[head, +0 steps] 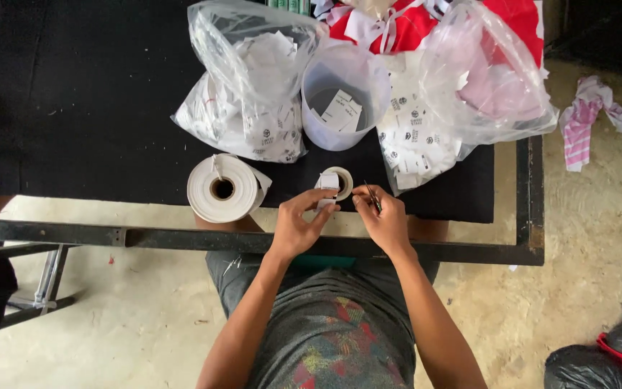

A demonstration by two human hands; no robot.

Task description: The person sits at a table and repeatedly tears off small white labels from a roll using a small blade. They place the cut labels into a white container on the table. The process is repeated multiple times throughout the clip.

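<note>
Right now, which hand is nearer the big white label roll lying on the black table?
Left. The left hand sits just right of the big white label roll, not touching; the right hand is farther right, holding thin scissors.

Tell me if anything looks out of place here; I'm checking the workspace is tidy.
A striped pink and white cloth lies crumpled on the bare floor to the right of the table, away from the bagged pieces. A few small scraps dot the floor too. Nothing looks spilled or damaged.

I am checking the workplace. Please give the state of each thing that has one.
Small tape roll: on edge, end pulled out.
Large white roll: on its side, untouched.
White tub: open, labels inside.
Left hand: pinching the tape end.
Right hand: holding a thin tool.
</note>
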